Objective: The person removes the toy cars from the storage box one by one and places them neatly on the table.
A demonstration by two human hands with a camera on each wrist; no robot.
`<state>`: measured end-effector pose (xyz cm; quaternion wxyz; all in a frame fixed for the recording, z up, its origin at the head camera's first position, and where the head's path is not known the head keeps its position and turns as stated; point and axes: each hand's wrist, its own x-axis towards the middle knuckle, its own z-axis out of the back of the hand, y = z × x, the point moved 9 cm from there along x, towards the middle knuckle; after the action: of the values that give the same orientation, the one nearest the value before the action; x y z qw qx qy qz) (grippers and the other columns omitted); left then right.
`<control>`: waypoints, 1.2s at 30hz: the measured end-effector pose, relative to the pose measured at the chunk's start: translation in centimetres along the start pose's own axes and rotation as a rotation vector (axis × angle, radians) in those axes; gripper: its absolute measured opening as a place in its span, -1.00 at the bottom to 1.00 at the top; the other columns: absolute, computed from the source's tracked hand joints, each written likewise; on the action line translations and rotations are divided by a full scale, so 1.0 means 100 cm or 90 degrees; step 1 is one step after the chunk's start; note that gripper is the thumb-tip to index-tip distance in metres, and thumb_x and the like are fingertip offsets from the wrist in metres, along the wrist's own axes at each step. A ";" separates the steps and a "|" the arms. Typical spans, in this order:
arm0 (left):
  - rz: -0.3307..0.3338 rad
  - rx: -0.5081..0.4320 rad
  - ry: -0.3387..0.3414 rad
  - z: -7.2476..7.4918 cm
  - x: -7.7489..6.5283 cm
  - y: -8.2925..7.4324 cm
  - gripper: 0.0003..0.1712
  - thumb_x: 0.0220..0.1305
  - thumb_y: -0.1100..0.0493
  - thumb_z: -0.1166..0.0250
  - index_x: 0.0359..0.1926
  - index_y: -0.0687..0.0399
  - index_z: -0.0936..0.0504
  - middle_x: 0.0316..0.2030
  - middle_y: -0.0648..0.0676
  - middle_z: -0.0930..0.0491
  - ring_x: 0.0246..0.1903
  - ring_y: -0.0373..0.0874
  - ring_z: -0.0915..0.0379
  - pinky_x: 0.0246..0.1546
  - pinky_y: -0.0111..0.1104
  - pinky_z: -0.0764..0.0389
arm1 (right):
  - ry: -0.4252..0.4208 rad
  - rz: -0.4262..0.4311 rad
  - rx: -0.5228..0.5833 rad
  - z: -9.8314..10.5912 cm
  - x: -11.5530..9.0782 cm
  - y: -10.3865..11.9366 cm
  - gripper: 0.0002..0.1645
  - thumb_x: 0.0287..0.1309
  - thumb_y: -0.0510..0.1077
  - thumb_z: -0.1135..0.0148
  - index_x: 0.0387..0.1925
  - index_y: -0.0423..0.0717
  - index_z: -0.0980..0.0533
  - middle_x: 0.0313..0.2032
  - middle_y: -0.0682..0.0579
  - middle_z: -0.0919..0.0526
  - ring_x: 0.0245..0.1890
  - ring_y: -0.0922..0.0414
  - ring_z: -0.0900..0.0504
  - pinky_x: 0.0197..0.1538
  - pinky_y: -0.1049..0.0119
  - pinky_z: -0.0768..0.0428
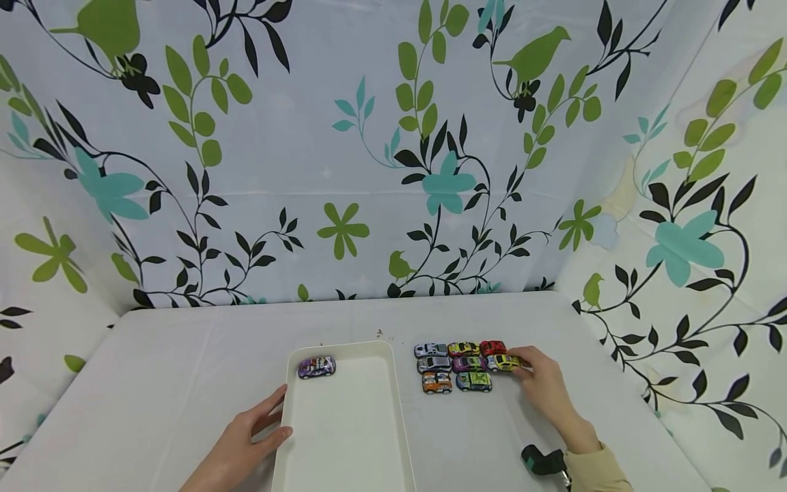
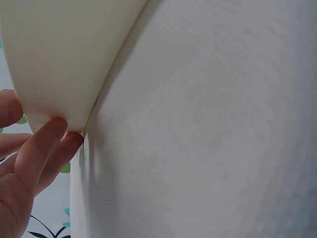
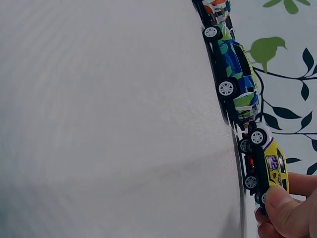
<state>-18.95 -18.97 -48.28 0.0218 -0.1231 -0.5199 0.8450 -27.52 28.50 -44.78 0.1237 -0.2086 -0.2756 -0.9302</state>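
Observation:
My right hand (image 1: 544,383) pinches the rear of a yellow toy car (image 1: 501,363) between thumb and fingers. In the right wrist view this yellow car (image 3: 275,163) sits tilted and higher than a wheeled toy behind it. Several other toy cars stand grouped beside it, including a red car (image 1: 492,348), a purple-and-green car (image 1: 468,364) and a blue-and-green car (image 1: 473,382). My left hand (image 1: 246,434) rests at the left side of a white tray (image 1: 344,437), fingertips touching its outer wall (image 2: 64,59). One purple car (image 1: 316,367) lies inside the tray, near its far left corner.
A black device with a strap (image 1: 544,460) lies on the white table (image 1: 203,369) near my right sleeve (image 1: 596,468). Patterned cloth (image 1: 295,137) with leaves and birds hangs behind the table and along both sides. The tray stands left of the grouped cars.

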 end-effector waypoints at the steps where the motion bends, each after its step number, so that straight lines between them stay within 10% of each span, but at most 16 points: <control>1: -0.002 -0.001 0.000 0.000 0.000 0.000 -0.07 0.29 0.11 -0.38 0.52 0.29 -0.11 0.47 0.39 -0.14 0.33 0.33 -0.33 0.08 -0.12 -0.66 | 0.009 -0.010 0.000 -0.001 0.000 -0.002 -0.59 0.01 -0.56 -0.33 -0.06 -0.27 -0.64 -0.11 -0.15 -0.71 -0.12 -0.11 -0.69 -0.06 -0.08 -0.67; 23: 0.003 0.008 -0.002 -0.001 0.000 -0.002 -0.08 0.29 0.11 -0.38 0.52 0.27 -0.12 0.46 0.38 -0.16 0.32 0.32 -0.35 0.04 -0.13 -0.69 | 0.049 -0.038 -0.004 -0.007 0.000 -0.008 -0.55 0.06 -0.50 -0.35 0.04 -0.31 -0.60 -0.05 -0.18 -0.62 -0.08 -0.13 -0.64 -0.01 -0.11 -0.64; 36: -0.013 0.006 0.004 -0.001 -0.001 -0.004 -0.09 0.31 0.15 -0.35 0.52 0.32 -0.10 0.46 0.40 -0.14 0.32 0.33 -0.34 0.03 -0.17 -0.69 | 0.062 0.003 0.001 -0.011 0.012 0.049 -0.55 0.11 -0.34 -0.42 0.07 -0.32 -0.59 0.03 -0.16 -0.59 0.05 -0.15 -0.62 0.05 -0.11 -0.64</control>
<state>-18.84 -18.75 -47.95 0.0329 -0.1202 -0.5168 0.8470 -27.27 23.74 -42.87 0.1390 -0.1635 -0.2693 -0.9388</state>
